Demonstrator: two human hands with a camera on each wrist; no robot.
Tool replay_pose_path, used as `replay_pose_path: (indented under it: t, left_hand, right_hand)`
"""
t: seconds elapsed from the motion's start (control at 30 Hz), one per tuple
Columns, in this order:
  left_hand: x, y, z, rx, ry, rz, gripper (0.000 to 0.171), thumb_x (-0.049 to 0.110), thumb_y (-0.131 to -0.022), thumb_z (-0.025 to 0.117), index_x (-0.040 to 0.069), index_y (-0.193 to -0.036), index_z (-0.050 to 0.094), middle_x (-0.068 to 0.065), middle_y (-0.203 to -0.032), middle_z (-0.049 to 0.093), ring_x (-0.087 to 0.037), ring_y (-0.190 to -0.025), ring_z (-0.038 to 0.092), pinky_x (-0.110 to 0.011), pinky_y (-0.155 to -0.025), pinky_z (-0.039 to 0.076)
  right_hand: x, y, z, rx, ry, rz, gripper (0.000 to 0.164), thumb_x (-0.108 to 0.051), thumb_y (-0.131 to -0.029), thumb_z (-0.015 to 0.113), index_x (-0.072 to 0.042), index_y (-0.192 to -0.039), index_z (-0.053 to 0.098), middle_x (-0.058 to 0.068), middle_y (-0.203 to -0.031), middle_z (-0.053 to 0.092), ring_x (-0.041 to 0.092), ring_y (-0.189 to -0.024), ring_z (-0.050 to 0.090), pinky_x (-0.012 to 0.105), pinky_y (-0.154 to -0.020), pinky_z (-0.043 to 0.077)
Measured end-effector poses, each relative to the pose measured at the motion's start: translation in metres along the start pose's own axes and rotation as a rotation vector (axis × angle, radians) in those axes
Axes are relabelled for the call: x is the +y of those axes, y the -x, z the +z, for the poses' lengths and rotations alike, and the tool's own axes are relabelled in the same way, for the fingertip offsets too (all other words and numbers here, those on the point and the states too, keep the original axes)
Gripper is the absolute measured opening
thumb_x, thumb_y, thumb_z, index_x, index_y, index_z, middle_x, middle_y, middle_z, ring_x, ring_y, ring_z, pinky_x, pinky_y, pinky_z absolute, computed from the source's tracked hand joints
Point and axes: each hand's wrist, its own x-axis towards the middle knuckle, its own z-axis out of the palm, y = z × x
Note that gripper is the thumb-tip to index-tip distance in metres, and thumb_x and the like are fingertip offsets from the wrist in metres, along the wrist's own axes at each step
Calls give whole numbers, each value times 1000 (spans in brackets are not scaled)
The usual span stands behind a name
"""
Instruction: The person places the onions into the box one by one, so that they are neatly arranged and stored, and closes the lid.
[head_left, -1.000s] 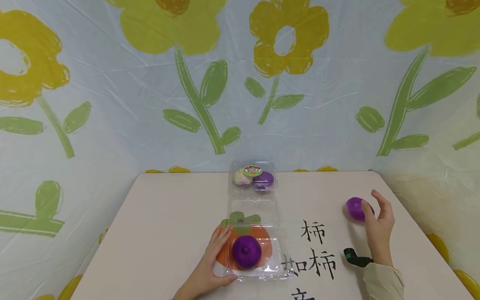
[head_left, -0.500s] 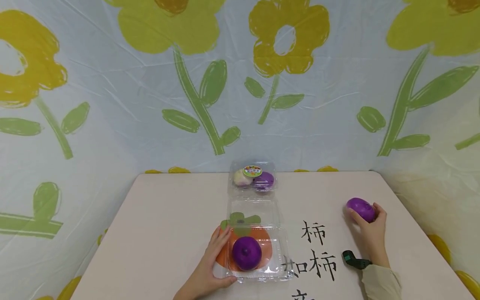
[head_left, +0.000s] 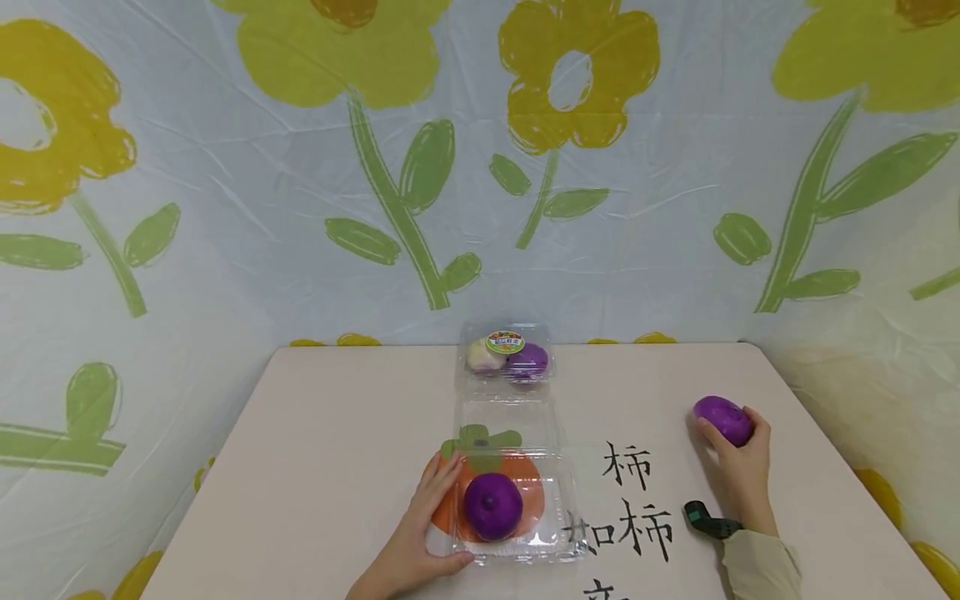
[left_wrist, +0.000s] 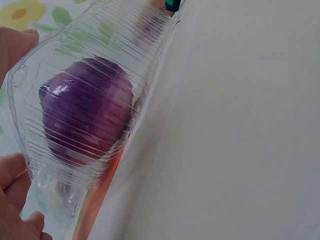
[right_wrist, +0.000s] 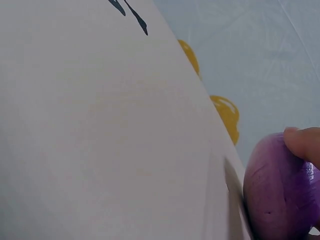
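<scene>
Toward the front middle, an open clear plastic box (head_left: 551,508) has a purple onion (head_left: 492,506) in its near half. My left hand (head_left: 416,533) holds the box by its left side, thumb at the near corner and fingers along the far part. In the left wrist view, the onion (left_wrist: 87,112) shows through the ribbed plastic wall. At the right of the table my right hand (head_left: 748,467) grips a second purple onion (head_left: 722,419) between thumb and fingers. The right wrist view shows this onion (right_wrist: 277,190) close to the tabletop; whether it touches is unclear.
Behind the open box stands a closed clear box (head_left: 467,333) with a labelled lid, holding a whitish item and a purple one. Black characters (head_left: 637,525) mark the pale table (head_left: 337,417). A flowered curtain (head_left: 637,242) hangs around the table's back and sides.
My right hand has closed its thumb and fingers around the second onion, which has turned and shifted slightly to the right. The left hand and the box have stayed in place.
</scene>
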Motion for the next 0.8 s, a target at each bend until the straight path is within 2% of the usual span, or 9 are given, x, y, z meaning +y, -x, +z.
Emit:
replay_pose_path:
  t: [0.33,0.57,0.8]
  left_hand:
    - [-2,0,2,-3,-10,5,101,34,-76,84,8,-156,28,-13,-163,21,-49,-147,2,-82,-97,14]
    - [-3,0,2,1,-18,-1,100,37,-77,83,8,-156,29,-12,-163,22,-51,-146,4,-80,-99,14]
    - [-4,0,1,1,-19,9,100,37,-77,84,7,-156,29,-13,-163,21,-52,-146,4,-80,-99,14]
  right_hand:
    - [-5,2,-3,26,1,0,87,-32,-94,68,-8,-158,15,20,-162,17,37,-148,20,48,-120,16]
    - [-15,3,-4,32,-31,-10,85,-28,-92,71,-7,-158,20,18,-161,21,31,-148,22,39,-121,16]
    - [-28,5,-3,9,-107,-33,82,-23,-93,70,-8,-158,21,15,-163,18,22,-150,17,31,-121,13]
